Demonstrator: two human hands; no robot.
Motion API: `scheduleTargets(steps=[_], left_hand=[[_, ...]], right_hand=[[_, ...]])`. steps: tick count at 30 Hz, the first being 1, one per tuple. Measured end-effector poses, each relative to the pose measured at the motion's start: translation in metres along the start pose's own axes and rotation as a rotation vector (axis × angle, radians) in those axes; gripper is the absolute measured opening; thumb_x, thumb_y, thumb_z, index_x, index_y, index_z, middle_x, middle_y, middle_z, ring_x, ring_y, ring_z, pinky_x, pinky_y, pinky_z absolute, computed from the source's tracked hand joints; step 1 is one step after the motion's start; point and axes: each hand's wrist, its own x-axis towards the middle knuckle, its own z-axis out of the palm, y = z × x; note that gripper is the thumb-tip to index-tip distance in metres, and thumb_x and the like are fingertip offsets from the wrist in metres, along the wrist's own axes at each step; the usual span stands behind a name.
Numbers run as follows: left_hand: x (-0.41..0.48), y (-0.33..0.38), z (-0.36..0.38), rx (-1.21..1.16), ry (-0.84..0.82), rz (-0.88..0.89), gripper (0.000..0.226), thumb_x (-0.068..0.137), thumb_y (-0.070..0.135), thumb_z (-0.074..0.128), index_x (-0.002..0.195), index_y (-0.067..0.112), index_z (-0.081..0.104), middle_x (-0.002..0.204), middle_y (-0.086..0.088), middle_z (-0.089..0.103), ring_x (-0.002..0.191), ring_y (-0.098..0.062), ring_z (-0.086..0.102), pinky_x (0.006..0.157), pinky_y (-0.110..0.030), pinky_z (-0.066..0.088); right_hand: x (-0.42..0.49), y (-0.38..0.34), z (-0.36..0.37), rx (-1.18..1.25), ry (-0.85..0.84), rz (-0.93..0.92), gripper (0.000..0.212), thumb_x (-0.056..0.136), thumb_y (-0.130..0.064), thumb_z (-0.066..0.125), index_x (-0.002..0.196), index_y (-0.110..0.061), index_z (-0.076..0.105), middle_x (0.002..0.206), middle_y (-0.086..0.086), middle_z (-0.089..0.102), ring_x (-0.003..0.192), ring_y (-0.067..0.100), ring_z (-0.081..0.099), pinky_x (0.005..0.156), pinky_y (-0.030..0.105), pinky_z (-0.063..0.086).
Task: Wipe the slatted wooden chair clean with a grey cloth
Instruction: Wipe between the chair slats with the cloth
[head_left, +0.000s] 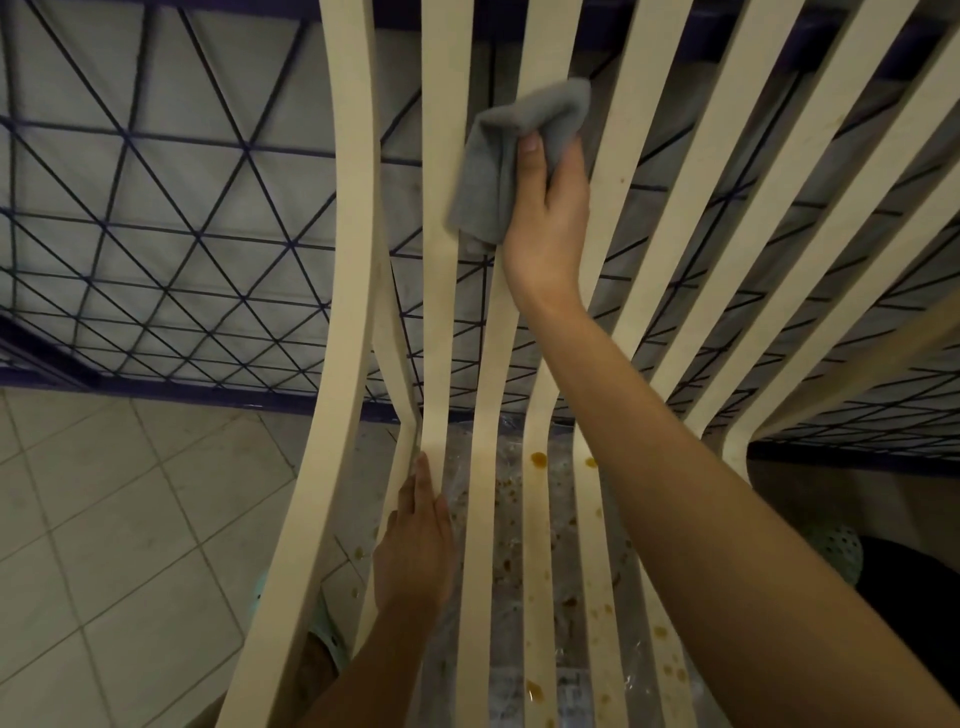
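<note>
Slatted wooden chair (436, 260): backrest wipe in hand.
Right hand (550, 208) clutched grey cloth (488, 171) upper centre; left hand (415, 545) lay flat below; spotted seat (540, 519) probably next.

Right hand (550, 208) holds cloth (498, 171) against the far backrest slats of chair (353, 208), left hand (415, 540) rests on near-left seat slats, wire grid panel (156, 208) behind chair, tiled floor (104, 519) near left, possibly plastic sheet (509, 519) under seat.

Chair (436, 312) slats cut off at top & bottom edges. Right hand (550, 208) fingers mostly hidden behind cloth (488, 171). Print on plastic sheet (511, 519) unreadable.
</note>
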Motion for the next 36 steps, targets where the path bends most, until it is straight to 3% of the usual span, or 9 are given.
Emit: scheduleTargets(steps=[6,10,14,17,20,24,28,36], left_hand=[[0.0,0.0,0.001,-0.012,-0.002,-0.02,0.057,0.101,0.043,0.016,0.154,0.029,0.0,0.152,-0.001,0.036,0.111,-0.02,0.06,0.078,-0.034,0.052],[0.001,0.001,0.0,-0.004,-0.011,-0.025,0.056,0.103,0.042,0.018,0.155,0.029,0.0,0.152,-0.001,0.036,0.11,-0.021,0.06,0.078,-0.037,0.053],[0.0,-0.001,0.002,0.019,-0.017,-0.026,0.057,0.102,0.042,0.017,0.154,0.03,-0.002,0.151,0.0,0.037,0.106,-0.02,0.061,0.073,-0.035,0.052],[0.003,-0.002,0.003,-0.012,-0.036,-0.042,0.057,0.102,0.043,0.018,0.154,0.031,-0.003,0.149,0.0,0.038,0.105,-0.02,0.061,0.07,-0.033,0.05],[0.001,-0.003,0.003,-0.048,-0.033,-0.05,0.057,0.101,0.045,0.016,0.154,0.035,-0.003,0.148,0.0,0.039,0.106,-0.02,0.06,0.071,-0.034,0.05],[0.001,-0.002,0.002,-0.03,-0.014,-0.032,0.058,0.1,0.046,0.015,0.154,0.032,-0.001,0.149,-0.001,0.039,0.11,-0.021,0.06,0.078,-0.037,0.054],[0.002,0.001,0.0,-0.011,-0.013,-0.029,0.058,0.101,0.044,0.017,0.154,0.031,0.0,0.15,-0.001,0.039,0.112,-0.022,0.06,0.08,-0.037,0.052],[0.003,0.001,-0.001,-0.014,-0.008,-0.023,0.058,0.1,0.046,0.015,0.154,0.03,0.001,0.147,-0.003,0.042,0.106,-0.021,0.062,0.078,-0.038,0.055]], right_hand=[[-0.04,0.042,-0.01,-0.013,-0.023,0.1,0.018,0.103,-0.023,0.039,0.116,-0.017,0.05,0.101,-0.004,0.061,0.096,0.005,0.06,0.082,0.02,0.049],[-0.075,0.076,-0.021,-0.098,-0.056,0.161,0.015,0.104,-0.027,0.038,0.115,-0.026,0.048,0.097,-0.016,0.06,0.089,-0.004,0.059,0.078,0.021,0.05],[-0.115,0.111,-0.035,-0.216,-0.136,0.308,0.012,0.103,-0.027,0.039,0.112,-0.03,0.046,0.094,-0.017,0.058,0.084,-0.009,0.058,0.073,0.023,0.05],[-0.136,0.131,-0.043,-0.33,-0.186,0.395,0.01,0.103,-0.025,0.038,0.111,-0.024,0.045,0.089,-0.009,0.058,0.076,-0.008,0.056,0.061,0.011,0.041],[-0.144,0.138,-0.048,-0.366,-0.233,0.435,0.014,0.104,-0.024,0.037,0.115,-0.022,0.045,0.093,-0.007,0.057,0.078,-0.01,0.055,0.061,0.006,0.041],[-0.122,0.124,-0.052,-0.355,-0.251,0.355,0.009,0.103,-0.022,0.039,0.108,-0.02,0.047,0.087,-0.014,0.057,0.075,-0.015,0.056,0.06,0.012,0.044],[-0.067,0.074,-0.033,-0.276,-0.198,0.194,0.015,0.102,-0.033,0.04,0.112,-0.026,0.048,0.095,-0.019,0.059,0.086,-0.01,0.06,0.073,0.013,0.051],[0.018,-0.02,-0.008,-0.139,-0.061,0.007,0.016,0.102,-0.026,0.042,0.107,-0.014,0.052,0.091,-0.008,0.059,0.078,-0.006,0.058,0.068,0.011,0.047]])
